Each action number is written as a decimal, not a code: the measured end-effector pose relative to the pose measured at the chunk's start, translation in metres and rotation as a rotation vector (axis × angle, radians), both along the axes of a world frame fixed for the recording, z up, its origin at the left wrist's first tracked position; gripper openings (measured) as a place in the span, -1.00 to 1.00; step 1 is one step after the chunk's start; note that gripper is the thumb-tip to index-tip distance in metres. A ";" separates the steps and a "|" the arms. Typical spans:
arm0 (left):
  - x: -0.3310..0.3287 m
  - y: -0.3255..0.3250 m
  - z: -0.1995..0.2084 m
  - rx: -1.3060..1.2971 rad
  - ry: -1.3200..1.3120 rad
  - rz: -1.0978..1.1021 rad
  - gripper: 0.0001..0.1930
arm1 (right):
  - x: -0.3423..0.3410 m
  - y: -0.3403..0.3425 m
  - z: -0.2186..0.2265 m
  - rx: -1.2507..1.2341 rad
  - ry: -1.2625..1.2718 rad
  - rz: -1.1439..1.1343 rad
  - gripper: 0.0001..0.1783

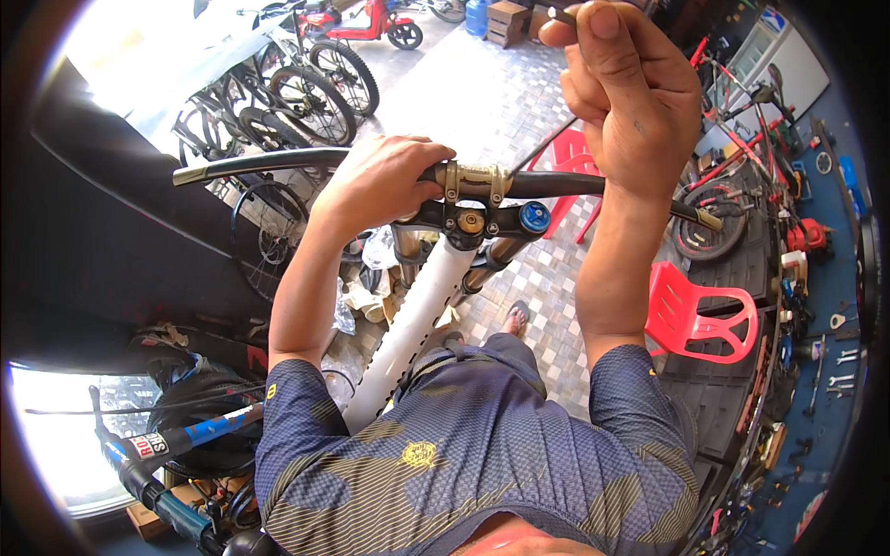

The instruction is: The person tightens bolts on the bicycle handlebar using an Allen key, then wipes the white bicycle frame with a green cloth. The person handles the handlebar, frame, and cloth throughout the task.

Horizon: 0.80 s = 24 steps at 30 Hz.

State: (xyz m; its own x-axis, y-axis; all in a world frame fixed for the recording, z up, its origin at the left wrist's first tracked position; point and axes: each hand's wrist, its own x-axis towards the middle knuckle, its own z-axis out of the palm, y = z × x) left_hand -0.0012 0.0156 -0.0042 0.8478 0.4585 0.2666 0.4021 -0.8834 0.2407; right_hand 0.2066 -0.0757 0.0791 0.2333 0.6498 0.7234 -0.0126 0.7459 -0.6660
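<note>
A black handlebar (565, 183) with gold-coloured ends runs across in front of me. Its middle sits in a gold-coloured stem clamp (477, 178), above a white bicycle frame (413, 320). My left hand (382, 181) is wrapped over the bar just left of the clamp. High at the right, my right hand (633, 93) is closed, the thumb pressed on a thin dark tool (554, 13) whose pale tip pokes out. A thin dark rod slants from below this fist toward the clamp; whether it joins the tool I cannot tell. Beside the clamp is a blue fork cap (534, 217).
Several bicycles (306, 88) stand at the far left. Red plastic chairs (700, 315) are on the right, near a wall panel of tools (839, 371). A blue and black repair stand arm (176, 445) lies at lower left. A red scooter (366, 20) is farther back.
</note>
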 end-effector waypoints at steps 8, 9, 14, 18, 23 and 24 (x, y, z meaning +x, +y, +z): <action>0.000 0.006 0.008 -0.110 -0.056 -0.133 -0.48 | 0.014 0.012 -0.027 -0.026 -0.157 0.051 -0.68; 0.002 0.005 0.014 -0.140 -0.097 -0.168 -0.48 | 0.014 0.014 -0.030 -0.070 -0.151 0.095 -0.68; 0.036 -0.013 0.021 -0.413 -0.405 -0.206 -0.64 | 0.018 0.015 -0.033 -0.012 -0.166 0.247 -0.68; 0.054 -0.019 0.008 -0.625 -0.483 -0.231 -0.77 | 0.025 0.022 -0.032 0.096 -0.270 0.545 -0.63; 0.062 -0.021 -0.005 -0.665 -0.558 -0.140 -0.81 | 0.023 0.026 -0.025 -0.035 -0.366 0.249 -0.62; 0.063 -0.020 -0.009 -0.662 -0.596 -0.132 -0.81 | 0.017 0.021 -0.023 -0.120 -0.400 0.037 -0.62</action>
State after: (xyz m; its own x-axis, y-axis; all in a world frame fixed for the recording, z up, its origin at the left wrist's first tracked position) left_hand 0.0618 -0.0041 -0.0129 0.7100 0.5830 0.3949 -0.0471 -0.5203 0.8527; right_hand 0.2236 -0.0543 0.0559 -0.0752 0.7374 0.6712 0.2394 0.6668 -0.7057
